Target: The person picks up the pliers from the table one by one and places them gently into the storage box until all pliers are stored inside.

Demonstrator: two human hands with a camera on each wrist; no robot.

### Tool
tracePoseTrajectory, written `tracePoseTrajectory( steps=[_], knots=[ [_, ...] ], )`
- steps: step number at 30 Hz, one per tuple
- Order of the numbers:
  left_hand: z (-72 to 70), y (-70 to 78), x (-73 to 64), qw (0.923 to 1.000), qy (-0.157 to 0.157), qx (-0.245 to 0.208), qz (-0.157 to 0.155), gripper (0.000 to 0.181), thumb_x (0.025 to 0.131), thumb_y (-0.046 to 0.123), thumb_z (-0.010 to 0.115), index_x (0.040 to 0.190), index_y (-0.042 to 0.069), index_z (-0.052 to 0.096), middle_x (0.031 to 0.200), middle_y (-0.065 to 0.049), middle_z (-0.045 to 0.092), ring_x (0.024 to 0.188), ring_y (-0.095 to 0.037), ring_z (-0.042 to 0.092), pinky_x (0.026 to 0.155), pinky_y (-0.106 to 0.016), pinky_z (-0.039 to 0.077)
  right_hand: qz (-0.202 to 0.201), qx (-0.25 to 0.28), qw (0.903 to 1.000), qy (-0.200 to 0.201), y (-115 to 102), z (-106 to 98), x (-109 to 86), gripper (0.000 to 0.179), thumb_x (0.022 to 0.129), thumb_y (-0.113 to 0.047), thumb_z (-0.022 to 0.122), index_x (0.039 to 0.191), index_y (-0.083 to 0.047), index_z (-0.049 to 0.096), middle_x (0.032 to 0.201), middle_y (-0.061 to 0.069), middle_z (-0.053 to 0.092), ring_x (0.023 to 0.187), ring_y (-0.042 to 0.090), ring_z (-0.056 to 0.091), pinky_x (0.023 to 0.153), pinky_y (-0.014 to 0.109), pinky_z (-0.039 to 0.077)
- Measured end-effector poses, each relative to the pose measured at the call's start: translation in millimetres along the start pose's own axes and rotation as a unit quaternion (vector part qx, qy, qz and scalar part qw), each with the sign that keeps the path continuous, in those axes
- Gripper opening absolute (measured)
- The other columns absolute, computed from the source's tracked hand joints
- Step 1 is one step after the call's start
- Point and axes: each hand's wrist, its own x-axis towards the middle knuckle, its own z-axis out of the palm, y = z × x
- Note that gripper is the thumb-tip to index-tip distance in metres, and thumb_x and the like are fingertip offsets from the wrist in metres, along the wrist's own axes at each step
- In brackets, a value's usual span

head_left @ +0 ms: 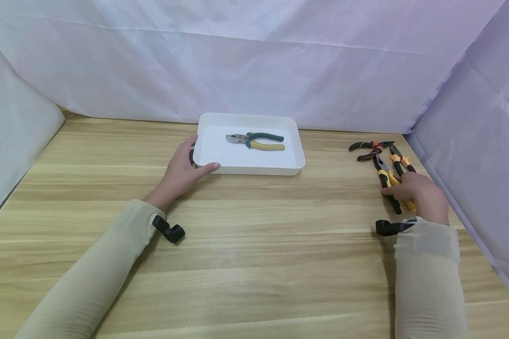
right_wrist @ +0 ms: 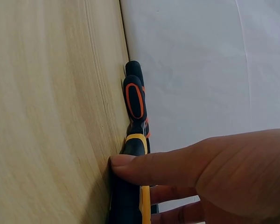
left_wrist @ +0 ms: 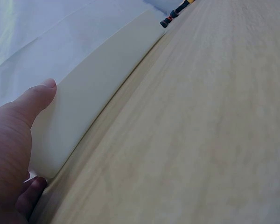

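At the left front corner of a white tray (head_left: 254, 171), my left hand (head_left: 180, 170) grips the tray, thumb at the front rim and other fingers around the left side. Combination pliers (head_left: 266, 147) with one green and one yellow handle lie inside it. Far to the right, my right hand (head_left: 426, 194) holds yellow-and-black long-nose pliers (head_left: 382, 175) by the handles. The right wrist view shows the thumb (right_wrist: 144, 168) against the black handle and fingers on the far side. Part of the yellow handle is hidden by the hand.
Pliers with orange-and-black handles (head_left: 396, 160) lie right beside the held pair, partly behind the right hand. Smaller red-and-black pliers (head_left: 372, 147) lie behind them. White cloth walls (head_left: 254, 70) border the wooden table (head_left: 280, 263) at the back and sides.
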Motion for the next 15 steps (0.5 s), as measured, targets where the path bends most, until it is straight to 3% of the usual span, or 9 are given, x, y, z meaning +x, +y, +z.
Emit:
tracePoseTrajectory(
  steps=[11, 15],
  knots=[
    [0.1, 1.1, -1.0, 1.0000, -0.001, -0.004, 0.002, 0.108, 0.084, 0.047, 0.080, 0.163, 0.009, 0.017, 0.161, -0.021, 0.031, 0.146, -0.036, 0.037, 0.121, -0.052, 0.032, -0.028, 0.007, 0.9996, 0.000, 3.7, -1.5, -1.2, 0.059, 0.095, -0.046, 0.058, 0.104, 0.012, 0.051, 0.089, 0.020, 0.048, 0.078, 0.031, 0.049, 0.062, 0.034, 0.043],
    [0.6, 1.0, -0.6, 1.0000, -0.001, -0.004, 0.003, 0.107, 0.084, 0.048, 0.079, 0.162, 0.009, 0.017, 0.161, -0.021, 0.031, 0.146, -0.036, 0.037, 0.121, -0.052, 0.033, -0.027, 0.032, 0.9991, -0.005, 5.7, -2.3, -1.1, 0.058, 0.095, -0.047, 0.059, 0.103, 0.010, 0.050, 0.089, 0.019, 0.047, 0.079, 0.031, 0.050, 0.060, 0.036, 0.049]
  ],
)
